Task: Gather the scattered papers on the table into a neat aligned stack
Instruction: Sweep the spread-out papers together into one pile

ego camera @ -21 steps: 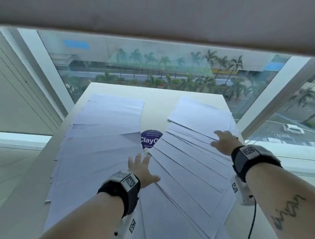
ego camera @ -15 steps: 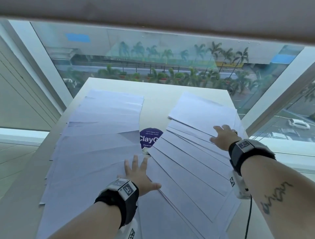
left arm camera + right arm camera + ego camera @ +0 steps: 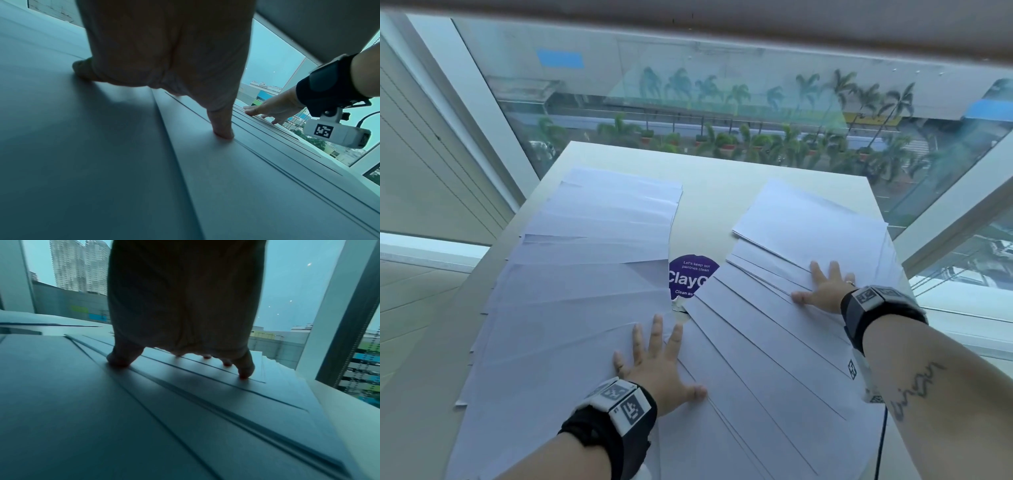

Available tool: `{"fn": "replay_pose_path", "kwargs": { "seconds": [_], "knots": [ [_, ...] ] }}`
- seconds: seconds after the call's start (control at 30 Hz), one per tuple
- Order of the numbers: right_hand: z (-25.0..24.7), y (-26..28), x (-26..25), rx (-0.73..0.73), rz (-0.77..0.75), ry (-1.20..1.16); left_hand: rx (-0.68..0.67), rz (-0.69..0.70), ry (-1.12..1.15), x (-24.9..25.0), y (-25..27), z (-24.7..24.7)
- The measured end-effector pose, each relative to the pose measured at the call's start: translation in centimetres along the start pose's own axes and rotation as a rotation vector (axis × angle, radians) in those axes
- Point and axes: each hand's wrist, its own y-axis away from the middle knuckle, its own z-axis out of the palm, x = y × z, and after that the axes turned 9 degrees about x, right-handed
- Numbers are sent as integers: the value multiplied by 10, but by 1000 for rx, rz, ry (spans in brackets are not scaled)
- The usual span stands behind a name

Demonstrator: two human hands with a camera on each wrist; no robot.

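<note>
Two fans of white paper cover the table. The left fan runs from the far left toward me; the right fan spreads diagonally to the right edge. My left hand lies flat with fingers spread where the two fans meet near me, its thumb on a right-fan sheet. My right hand presses flat on the upper sheets of the right fan, fingers straight. In the left wrist view the left hand presses the sheets; the right wrist view shows the right hand with fingertips on overlapping sheet edges.
A purple round sticker shows on the bare table between the fans. Large windows stand just beyond the far table edge. The table's right edge is close to my right wrist.
My right hand has slid a little along the right fan and now lies flatter. The left hand stays spread on the sheets near the middle. The papers look much as before.
</note>
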Motion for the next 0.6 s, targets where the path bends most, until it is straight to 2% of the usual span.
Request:
{"fn": "replay_pose_path", "kwargs": {
  "seconds": [0.23,0.5,0.6],
  "knots": [
    [24,26,-7,-39,-17,-1,22,6,10,-1,0,1],
    [53,66,-7,-49,-47,-6,130,-19,31,-7,6,3],
    [50,72,-8,-48,-41,-2,160,-41,70,-7,10,4]
  ]
}}
